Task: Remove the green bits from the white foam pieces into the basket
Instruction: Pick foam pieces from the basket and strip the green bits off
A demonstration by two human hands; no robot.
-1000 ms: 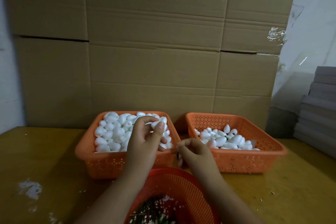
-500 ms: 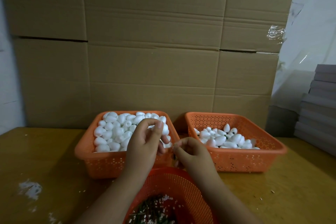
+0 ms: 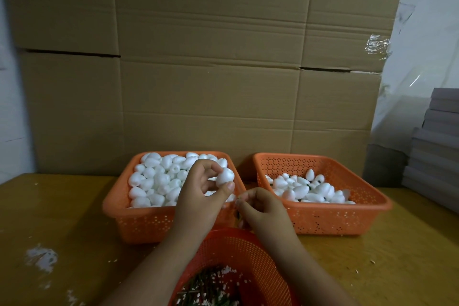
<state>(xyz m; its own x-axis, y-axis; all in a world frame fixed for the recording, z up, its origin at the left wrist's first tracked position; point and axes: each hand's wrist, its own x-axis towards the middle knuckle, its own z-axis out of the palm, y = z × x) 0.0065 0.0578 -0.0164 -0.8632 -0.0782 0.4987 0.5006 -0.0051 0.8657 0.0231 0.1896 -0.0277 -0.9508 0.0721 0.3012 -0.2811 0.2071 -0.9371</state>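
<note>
Head view, looking down at a yellow-brown surface [image 3: 62,211] with three baskets. Left hand [image 3: 198,196] raised above the near right corner of the left orange basket [image 3: 139,221], thumb and curled fingers [image 3: 207,169] pinching one white foam piece [image 3: 224,176] held clear of the heap. Right hand [image 3: 263,211] just beside it, lower and nearer, fingers curled inward with the tips closed together; something small and dark seemingly pinched under them, too small to tell for sure. Both hands apart by a narrow gap, above the far rim of the red round basket [image 3: 248,248] at the near edge of the surface. Inside that basket, a pile of green bits [image 3: 206,288] mixed with white crumbs. Left orange basket heaped nearly full of white foam pieces [image 3: 159,179]. Right orange basket [image 3: 335,216] beside it, toward the right edge, holding a shallower layer of foam pieces [image 3: 305,189], some with dark green showing between them. White crumbs [image 3: 42,258] scattered near the left edge of the surface. Tall cardboard boxes [image 3: 211,69] standing along the far edge behind the baskets. Stack of grey boards [image 3: 437,151] at the far right.
</note>
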